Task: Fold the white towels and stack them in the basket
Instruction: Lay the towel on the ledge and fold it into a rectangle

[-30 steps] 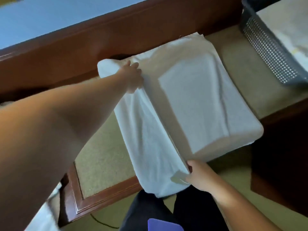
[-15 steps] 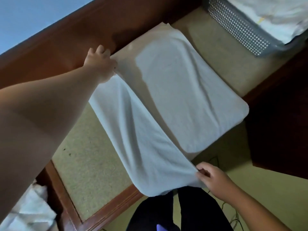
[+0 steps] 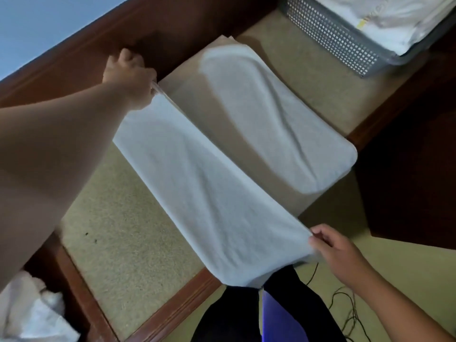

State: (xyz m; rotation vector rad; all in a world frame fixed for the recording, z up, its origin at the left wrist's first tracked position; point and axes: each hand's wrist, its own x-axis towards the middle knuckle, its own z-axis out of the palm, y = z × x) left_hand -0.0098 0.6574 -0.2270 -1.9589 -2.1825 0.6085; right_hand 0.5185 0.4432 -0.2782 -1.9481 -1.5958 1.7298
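Note:
A white towel (image 3: 259, 124) lies half folded on the tan desk top (image 3: 116, 248). Its upper layer (image 3: 197, 198) is lifted and stretched between my hands, tilted over the part lying flat. My left hand (image 3: 130, 75) pinches the far corner of that layer near the desk's wooden back rail. My right hand (image 3: 333, 250) pinches the near corner, off the desk's front edge. A grey perforated basket (image 3: 328, 38) stands at the top right with white folded towels (image 3: 385, 18) inside.
The desk has a raised dark wooden rim (image 3: 172, 307) along the front and a high wooden back (image 3: 74, 62). More white cloth (image 3: 32, 317) is heaped at the lower left. My dark-trousered legs (image 3: 232, 314) and cables (image 3: 345, 304) on the floor are below.
Both hands have drawn the upper layer of the towel to the left, away from the flat part, opening the fold wider. The view has shifted so the basket shows more.

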